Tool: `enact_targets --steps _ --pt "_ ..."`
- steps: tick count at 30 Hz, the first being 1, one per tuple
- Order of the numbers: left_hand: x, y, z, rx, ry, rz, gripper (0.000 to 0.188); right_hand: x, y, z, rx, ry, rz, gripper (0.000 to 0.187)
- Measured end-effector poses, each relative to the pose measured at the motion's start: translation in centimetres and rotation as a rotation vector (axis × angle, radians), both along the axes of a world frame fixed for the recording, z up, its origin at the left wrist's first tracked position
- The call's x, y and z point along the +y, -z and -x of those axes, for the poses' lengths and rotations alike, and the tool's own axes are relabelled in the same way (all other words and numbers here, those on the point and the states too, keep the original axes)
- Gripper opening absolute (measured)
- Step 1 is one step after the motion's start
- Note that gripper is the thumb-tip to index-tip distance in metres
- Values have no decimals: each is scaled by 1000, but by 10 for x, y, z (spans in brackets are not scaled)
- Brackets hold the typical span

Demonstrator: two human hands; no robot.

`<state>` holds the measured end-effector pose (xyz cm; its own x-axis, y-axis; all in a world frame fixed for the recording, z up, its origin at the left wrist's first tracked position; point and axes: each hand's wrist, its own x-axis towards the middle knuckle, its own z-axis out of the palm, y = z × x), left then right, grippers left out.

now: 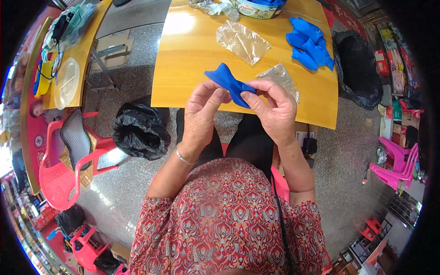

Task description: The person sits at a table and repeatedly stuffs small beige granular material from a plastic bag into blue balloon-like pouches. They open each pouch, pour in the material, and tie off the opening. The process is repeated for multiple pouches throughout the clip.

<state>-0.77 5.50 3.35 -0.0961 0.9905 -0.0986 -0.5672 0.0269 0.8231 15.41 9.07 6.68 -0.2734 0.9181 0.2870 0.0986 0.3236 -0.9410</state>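
Above the near edge of the yellow table, I hold a folded piece of blue cloth with both hands. My left hand pinches it from the left between thumb and fingers. At its right end, my right hand has thumb and fingertips closed on it. The cloth looks gathered or twisted in the middle, and its left end flares out. A clear plastic bag lies flat just beyond my hands. Another clear bag is partly hidden behind my right hand. Several similar blue pieces lie heaped at the right.
A printed tub with blue pieces inside stands at the table's far edge, beside crumpled plastic. Black bin bags stand at the left and right. A pink chair is at the left, pink plastic seats at the right.
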Motion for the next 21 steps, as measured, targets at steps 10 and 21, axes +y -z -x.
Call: enact_targets --steps 10,21 --pt "-5 -4 0 3 28 -50 29 0 -5 5 -151 69 -262 17" --pt "-7 -10 0 -14 -12 -17 16 -6 -8 5 -149 42 -164 19"
